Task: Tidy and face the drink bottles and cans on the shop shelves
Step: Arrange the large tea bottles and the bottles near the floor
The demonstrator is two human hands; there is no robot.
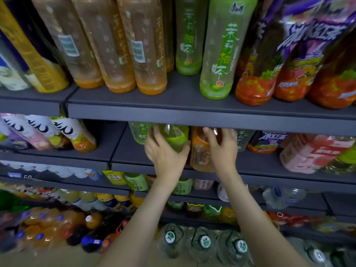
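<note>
On the second shelf (134, 151) from the top, my left hand (163, 151) grips a green tea bottle (176, 138), fingers and thumb curled round its body. Right beside it stands an orange tea bottle (200, 153); my right hand (221, 149) holds it with fingers wrapped over its upper part. Both bottles sit near the shelf's front edge, their tops hidden under the shelf above. Another pale green bottle (139, 132) stands behind and to the left.
The top shelf (173, 110) carries rows of orange, green and red tea bottles. Left of my hands are juice bottles (77, 135); right are red and pink bottles (312, 153). Lower shelves hold small bottles, and large water jugs (204, 241) stand on the floor.
</note>
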